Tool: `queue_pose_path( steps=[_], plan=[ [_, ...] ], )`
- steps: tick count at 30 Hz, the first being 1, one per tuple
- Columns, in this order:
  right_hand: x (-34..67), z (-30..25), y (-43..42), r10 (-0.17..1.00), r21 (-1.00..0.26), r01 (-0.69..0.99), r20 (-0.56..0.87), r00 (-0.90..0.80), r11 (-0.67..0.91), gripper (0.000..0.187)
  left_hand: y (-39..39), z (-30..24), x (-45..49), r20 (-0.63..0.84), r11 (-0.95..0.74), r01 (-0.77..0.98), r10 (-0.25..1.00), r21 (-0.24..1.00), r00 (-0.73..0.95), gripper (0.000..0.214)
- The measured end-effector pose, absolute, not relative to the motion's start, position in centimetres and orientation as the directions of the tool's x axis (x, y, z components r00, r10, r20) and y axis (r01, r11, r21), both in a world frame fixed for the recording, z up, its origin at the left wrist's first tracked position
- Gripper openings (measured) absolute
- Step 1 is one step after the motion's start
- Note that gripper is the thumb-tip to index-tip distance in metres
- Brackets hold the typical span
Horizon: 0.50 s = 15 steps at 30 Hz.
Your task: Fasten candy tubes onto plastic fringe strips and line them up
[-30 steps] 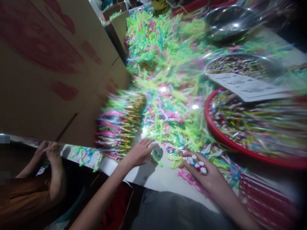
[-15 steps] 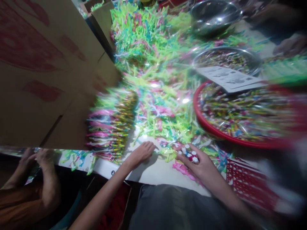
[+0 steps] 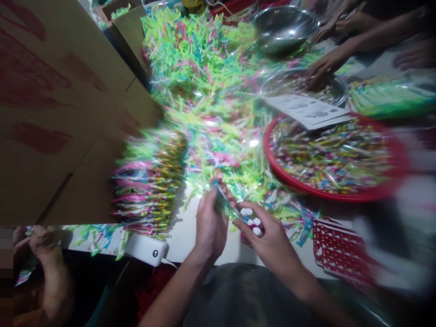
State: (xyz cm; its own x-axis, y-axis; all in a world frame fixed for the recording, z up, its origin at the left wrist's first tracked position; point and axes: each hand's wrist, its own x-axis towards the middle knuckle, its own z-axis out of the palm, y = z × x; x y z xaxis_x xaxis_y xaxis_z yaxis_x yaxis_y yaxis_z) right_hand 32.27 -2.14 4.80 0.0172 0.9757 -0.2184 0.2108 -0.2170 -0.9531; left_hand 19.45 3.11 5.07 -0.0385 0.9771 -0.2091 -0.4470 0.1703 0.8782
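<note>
My left hand (image 3: 211, 222) is raised over the white table front, its fingers closed on a thin, shiny wrapper strip (image 3: 223, 200) with a blue tip. The strip slants down toward my right hand (image 3: 272, 236), where thumb and index finger meet its lower end. Curled in that same hand is a cluster of small sticks (image 3: 254, 221) with white and purplish ends; their full length is hidden. Behind both hands lies a wide pile of green, pink and blue wrappers (image 3: 200, 59). Stacked to the left are yellow-striped wrapped sticks (image 3: 163, 181).
A red basin (image 3: 272, 165) of wrapped sticks stands right, a printed sheet (image 3: 306, 109) over its edge. Behind it, another person's hand (image 3: 325, 66) reaches into a metal bowl (image 3: 342, 93). A cardboard box (image 3: 85, 150) blocks the left. A white power bank (image 3: 146, 250) lies near the edge.
My left hand has risen from the table and moved toward my right hand, now with a wrapper strip in it. A co-worker's hand has come into the metal bowl. The view has shifted slightly.
</note>
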Motion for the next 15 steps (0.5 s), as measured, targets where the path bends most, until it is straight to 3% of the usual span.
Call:
queue_pose_path(
  steps=[2, 4, 7, 9, 12, 15],
  plan=[
    [32.5, 5.1, -2.3, 0.965, -0.953, 0.153, -0.255, 0.059, -0.261, 0.033, 3.0, 5.4, 19.6, -0.347, 0.257, -0.61, 0.937, 0.749, -0.031, 0.015],
    [33.0, 5.6, -2.4, 0.94, -0.944, 0.018, -0.324, 0.108, -0.328, 0.035, 3.1, 5.2, 19.2, -0.386, 0.292, -0.637, 0.923, 0.713, -0.008, 0.018],
    [33.8, 6.2, -2.4, 0.887, -0.862, -0.295, -0.453, 0.086, -0.412, 0.04, 3.0, 4.7, 18.6, -0.324, 0.295, -0.641, 0.943, 0.709, 0.075, 0.027],
    [34.0, 6.3, -2.2, 0.874, -0.797, -0.414, -0.486, 0.009, -0.439, 0.04, 2.5, 4.5, 18.7, -0.274, 0.311, -0.628, 0.949, 0.713, 0.158, 0.034],
    [34.0, 6.3, -1.8, 0.866, -0.801, -0.374, -0.5, -0.015, -0.468, 0.043, 1.2, 4.3, 19.7, -0.26, 0.361, -0.551, 0.931, 0.752, 0.255, 0.038],
    [34.0, 6.5, -1.4, 0.894, -0.869, -0.246, -0.448, 0.024, -0.429, 0.043, 0.5, 4.6, 20.9, -0.276, 0.364, -0.5, 0.93, 0.786, 0.244, 0.031]
  ],
)
